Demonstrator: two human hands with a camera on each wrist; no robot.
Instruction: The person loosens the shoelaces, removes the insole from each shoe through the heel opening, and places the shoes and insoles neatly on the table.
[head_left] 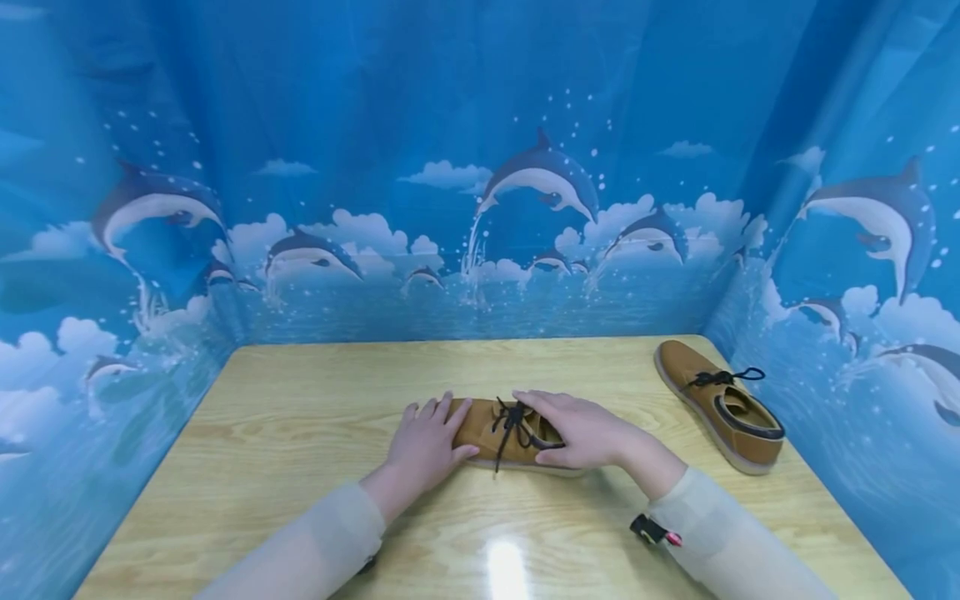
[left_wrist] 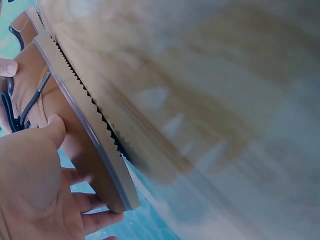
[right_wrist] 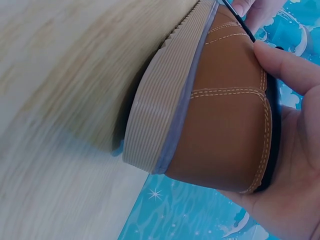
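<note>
A brown lace-up shoe (head_left: 474, 427) with a black lace (head_left: 514, 415) tied in a bow sits sole down on the table, toe to the left. My left hand (head_left: 422, 447) holds its toe end, thumb on the near side and fingers over the front. Around the ankle opening, my right hand (head_left: 588, 430) grips the shoe, its thumb on the near side of the collar. The left wrist view shows the ridged pale sole (left_wrist: 92, 112) along the tabletop. In the right wrist view the stitched heel (right_wrist: 220, 135) lies against my right palm.
A matching brown shoe (head_left: 750, 450) stands at the table's right side, its toe pointing to the back left. The wood-grain table (head_left: 300, 392) is bordered by a blue dolphin-print curtain (head_left: 420, 208) at the back and both sides.
</note>
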